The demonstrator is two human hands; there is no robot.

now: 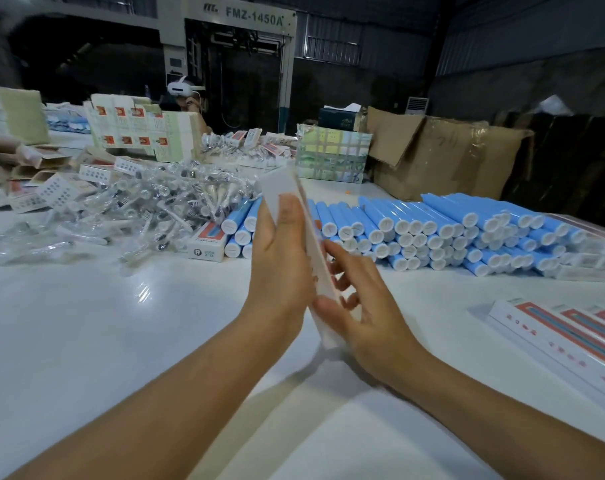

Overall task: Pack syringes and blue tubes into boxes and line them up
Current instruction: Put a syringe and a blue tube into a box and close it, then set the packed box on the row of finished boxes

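A long flat white box (287, 188) stands tilted on end above the table, held between both hands. My left hand (280, 258) grips its left face, thumb laid up along it. My right hand (360, 306) holds its lower right side with thumb and curled fingers. Behind it lies a wide stack of blue tubes (450, 226) with white caps facing me. To the left is a heap of syringes (162, 206) in clear wrappers. A row of packed white and red boxes (568, 337) lies side by side at the right edge.
One closed box (207, 242) lies beside the tubes. Flat and folded cartons (138, 129) pile up at the back left. Brown cardboard boxes (443, 150) stand at the back right. A person with a white headset (185, 90) sits behind the cartons. The white table (121, 341) spreads around my arms.
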